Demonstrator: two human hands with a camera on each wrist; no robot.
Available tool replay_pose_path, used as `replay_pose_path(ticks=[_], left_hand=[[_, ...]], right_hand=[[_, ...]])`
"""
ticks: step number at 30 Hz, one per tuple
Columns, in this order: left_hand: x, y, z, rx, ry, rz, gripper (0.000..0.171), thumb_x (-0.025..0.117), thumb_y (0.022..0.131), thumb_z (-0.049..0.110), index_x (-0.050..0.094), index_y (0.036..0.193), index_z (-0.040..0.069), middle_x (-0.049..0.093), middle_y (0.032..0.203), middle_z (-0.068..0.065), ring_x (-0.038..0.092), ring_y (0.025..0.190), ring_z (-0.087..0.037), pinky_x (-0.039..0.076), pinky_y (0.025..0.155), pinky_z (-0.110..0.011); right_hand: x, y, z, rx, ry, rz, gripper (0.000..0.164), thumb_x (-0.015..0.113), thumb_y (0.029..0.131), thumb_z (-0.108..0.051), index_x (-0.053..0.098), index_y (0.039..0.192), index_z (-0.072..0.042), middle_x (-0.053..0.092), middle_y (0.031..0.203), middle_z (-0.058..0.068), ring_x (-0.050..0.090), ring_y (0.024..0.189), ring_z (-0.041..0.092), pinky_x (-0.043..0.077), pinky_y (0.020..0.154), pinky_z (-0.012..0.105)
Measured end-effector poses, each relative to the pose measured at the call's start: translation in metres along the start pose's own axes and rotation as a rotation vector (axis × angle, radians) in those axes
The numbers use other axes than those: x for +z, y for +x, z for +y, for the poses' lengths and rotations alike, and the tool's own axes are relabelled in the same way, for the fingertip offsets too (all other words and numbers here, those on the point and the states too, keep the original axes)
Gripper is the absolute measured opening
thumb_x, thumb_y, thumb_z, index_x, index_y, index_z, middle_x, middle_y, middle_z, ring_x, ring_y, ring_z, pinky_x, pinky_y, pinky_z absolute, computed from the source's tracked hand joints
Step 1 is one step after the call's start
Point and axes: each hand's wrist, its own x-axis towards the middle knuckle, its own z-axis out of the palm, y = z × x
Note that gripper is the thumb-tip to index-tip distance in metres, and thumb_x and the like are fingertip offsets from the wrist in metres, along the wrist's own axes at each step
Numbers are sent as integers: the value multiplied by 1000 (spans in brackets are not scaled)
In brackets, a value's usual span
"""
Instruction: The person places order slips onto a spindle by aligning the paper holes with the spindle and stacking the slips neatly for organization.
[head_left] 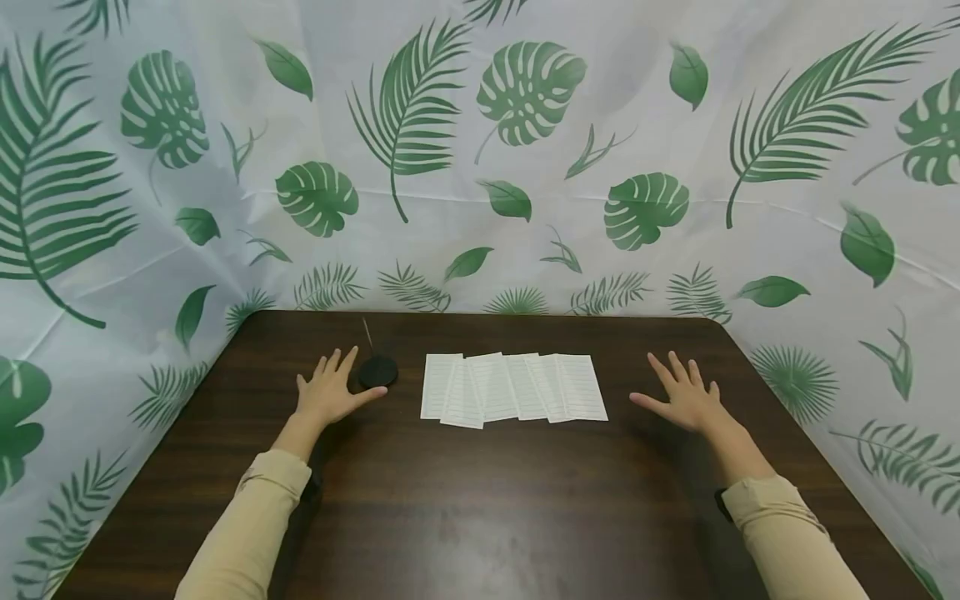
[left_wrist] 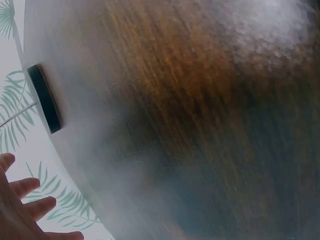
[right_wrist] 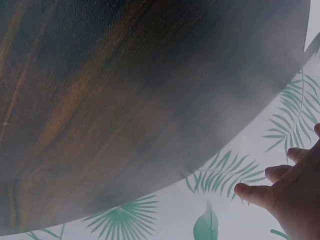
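Several white paper sheets (head_left: 495,387) with faint printed lines lie overlapping in a row at the middle of the dark wooden table. To their left, my left hand (head_left: 330,396) is held with fingers spread, near a round black base (head_left: 377,371) with a thin rod rising from it. In the left wrist view the black base (left_wrist: 44,99) shows edge-on, beyond the spread fingers of the left hand (left_wrist: 22,205). My right hand (head_left: 682,396), fingers spread, is right of the sheets and apart from them. The right wrist view shows the right hand (right_wrist: 295,185) holding nothing.
The dark brown table (head_left: 480,500) has rounded far corners and reflects light near its front. Behind it and along both sides hangs a white sheet printed with green leaves (head_left: 480,208).
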Motion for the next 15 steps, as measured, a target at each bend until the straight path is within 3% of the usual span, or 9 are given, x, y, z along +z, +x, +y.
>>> replay_pose_path(ticks=[6,15], left_hand=[[0,0,-2,-8,1,-27,105,46,76,80,17,152,12,19,153,-26,20,137,-51,15,103,-76],[-4,5,-2,32,31,30,98,47,79,76,29,148,9,31,148,-27,36,129,-51,36,95,-70]], right_hand=[[1,1,2,-10,-17,2,92,46,87,-65,10,151,-10,3,152,32,5,134,60,6,97,81],[-3,4,0,-14,-72,-10,88,46,88,-64,22,148,-4,17,148,35,17,132,59,19,95,80]])
